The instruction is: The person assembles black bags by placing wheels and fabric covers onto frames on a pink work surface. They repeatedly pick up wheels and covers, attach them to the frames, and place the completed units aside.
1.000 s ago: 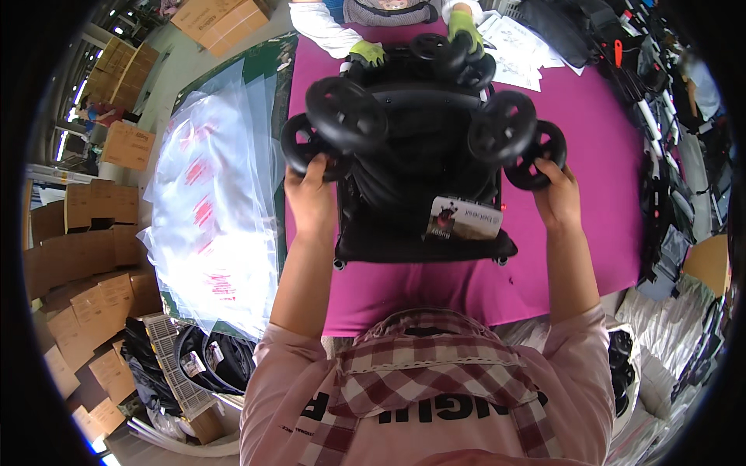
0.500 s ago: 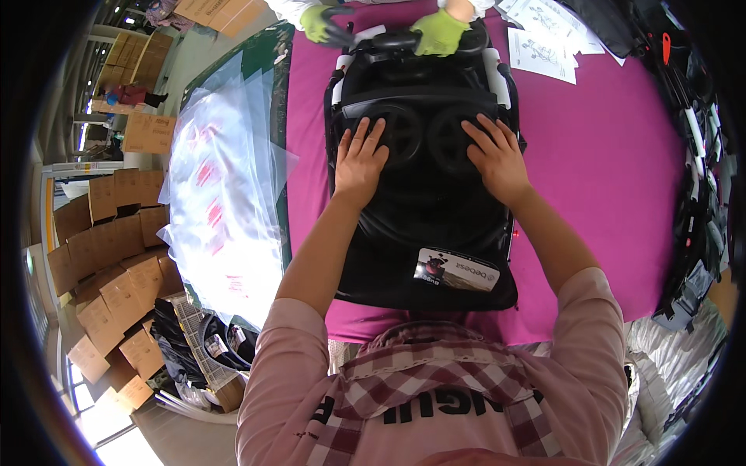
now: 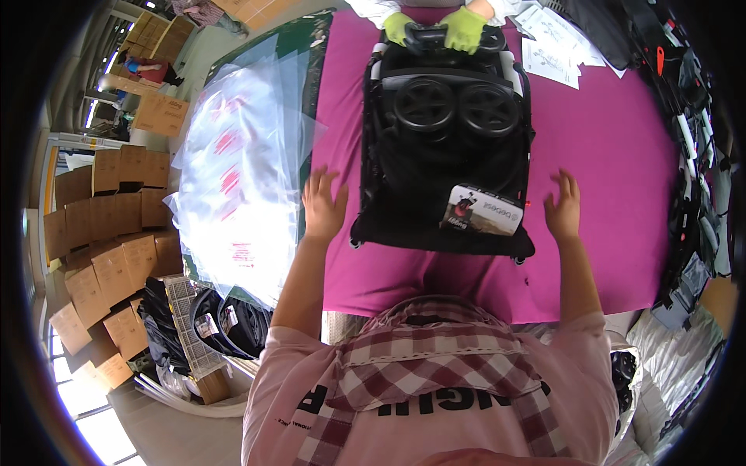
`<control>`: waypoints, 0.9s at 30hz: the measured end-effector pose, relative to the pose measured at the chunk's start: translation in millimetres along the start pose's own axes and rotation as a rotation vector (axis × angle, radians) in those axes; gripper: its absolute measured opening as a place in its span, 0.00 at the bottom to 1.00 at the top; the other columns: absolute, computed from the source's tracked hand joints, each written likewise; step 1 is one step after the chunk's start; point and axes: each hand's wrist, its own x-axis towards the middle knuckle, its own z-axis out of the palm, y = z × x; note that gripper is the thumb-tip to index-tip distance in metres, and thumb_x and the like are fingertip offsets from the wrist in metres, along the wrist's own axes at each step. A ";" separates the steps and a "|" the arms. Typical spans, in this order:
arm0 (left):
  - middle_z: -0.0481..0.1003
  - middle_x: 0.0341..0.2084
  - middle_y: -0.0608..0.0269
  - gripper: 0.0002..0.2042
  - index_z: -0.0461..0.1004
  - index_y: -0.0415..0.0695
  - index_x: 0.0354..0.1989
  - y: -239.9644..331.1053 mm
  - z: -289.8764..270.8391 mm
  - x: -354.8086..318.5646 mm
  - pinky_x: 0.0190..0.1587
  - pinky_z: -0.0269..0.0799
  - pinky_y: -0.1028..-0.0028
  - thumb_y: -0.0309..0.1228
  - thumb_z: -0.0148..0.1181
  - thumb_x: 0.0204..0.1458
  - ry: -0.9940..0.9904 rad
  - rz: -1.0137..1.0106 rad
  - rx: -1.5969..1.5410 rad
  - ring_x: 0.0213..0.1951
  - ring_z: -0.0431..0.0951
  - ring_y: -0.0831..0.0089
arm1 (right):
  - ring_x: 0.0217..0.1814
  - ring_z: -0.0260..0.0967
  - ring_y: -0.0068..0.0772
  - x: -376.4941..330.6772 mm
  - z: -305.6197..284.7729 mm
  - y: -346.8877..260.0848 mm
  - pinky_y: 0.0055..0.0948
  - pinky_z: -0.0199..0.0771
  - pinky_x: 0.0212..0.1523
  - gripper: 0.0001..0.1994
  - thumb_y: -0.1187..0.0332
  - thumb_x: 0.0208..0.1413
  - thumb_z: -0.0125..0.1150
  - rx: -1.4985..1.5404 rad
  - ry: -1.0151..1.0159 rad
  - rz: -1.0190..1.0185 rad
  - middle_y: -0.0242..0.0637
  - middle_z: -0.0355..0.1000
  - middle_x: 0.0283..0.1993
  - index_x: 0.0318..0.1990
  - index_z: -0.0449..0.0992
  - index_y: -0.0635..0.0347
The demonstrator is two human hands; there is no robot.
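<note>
A folded black stroller (image 3: 447,163) lies on the magenta cloth of the table, its pair of black wheels (image 3: 423,106) facing up. A printed card (image 3: 483,210) with a picture is attached near its front edge. My left hand (image 3: 324,206) is held just left of the stroller, fingers apart and holding nothing. To the right of it, my right hand (image 3: 562,203) is likewise open and apart from the frame. At the far end, a co-worker's hands in yellow-green gloves (image 3: 464,29) hold the stroller's bar.
Clear plastic bags (image 3: 241,179) are stacked on a green surface at the left. Printed sheets (image 3: 549,60) lie at the far right of the magenta table (image 3: 602,179). Cardboard boxes (image 3: 116,272) are piled on the left; stroller parts (image 3: 688,155) line the right side.
My hands have come off the stroller's wheel area and moved apart to either side. The stroller sits farther away, and the co-worker's gloved hands now both grip its far end.
</note>
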 end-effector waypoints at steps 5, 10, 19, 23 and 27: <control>0.66 0.56 0.47 0.27 0.69 0.41 0.53 -21.8 -7.4 -78.7 0.60 0.60 0.51 0.45 0.64 0.51 -0.139 0.071 -0.309 0.59 0.65 0.47 | 0.44 0.70 0.56 -162.2 19.0 29.5 0.46 0.71 0.45 0.10 0.75 0.47 0.56 -0.038 -0.142 0.187 0.47 0.73 0.39 0.39 0.73 0.60; 0.62 0.60 0.47 0.33 0.65 0.43 0.58 -33.2 -5.1 -88.1 0.63 0.55 0.53 0.45 0.68 0.45 -0.186 0.028 -0.283 0.61 0.62 0.49 | 0.36 0.75 0.40 -263.7 62.5 -71.6 0.36 0.75 0.37 0.11 0.73 0.51 0.57 0.069 -0.469 0.396 0.46 0.77 0.35 0.42 0.76 0.63; 0.57 0.63 0.47 0.36 0.58 0.46 0.64 -140.2 7.8 -89.9 0.65 0.50 0.51 0.44 0.66 0.47 0.011 -0.120 -0.336 0.65 0.55 0.50 | 0.36 0.78 0.36 -271.4 90.0 -156.2 0.32 0.78 0.38 0.07 0.72 0.53 0.57 0.152 -0.582 0.298 0.44 0.78 0.36 0.38 0.76 0.63; 0.45 0.70 0.54 0.41 0.51 0.50 0.69 -209.9 -2.2 -127.5 0.68 0.37 0.46 0.50 0.62 0.49 -0.147 -0.403 -0.022 0.71 0.41 0.55 | 0.38 0.78 0.37 -268.6 105.6 -160.1 0.32 0.77 0.39 0.08 0.70 0.54 0.58 0.184 -0.667 0.358 0.44 0.78 0.36 0.39 0.76 0.63; 0.50 0.70 0.64 0.29 0.60 0.52 0.64 -287.6 8.7 -202.7 0.68 0.40 0.49 0.46 0.57 0.54 -0.113 -0.448 0.173 0.71 0.44 0.61 | 0.37 0.78 0.37 -252.3 120.2 -174.8 0.31 0.76 0.37 0.09 0.67 0.55 0.59 0.109 -0.781 0.376 0.44 0.78 0.35 0.39 0.76 0.62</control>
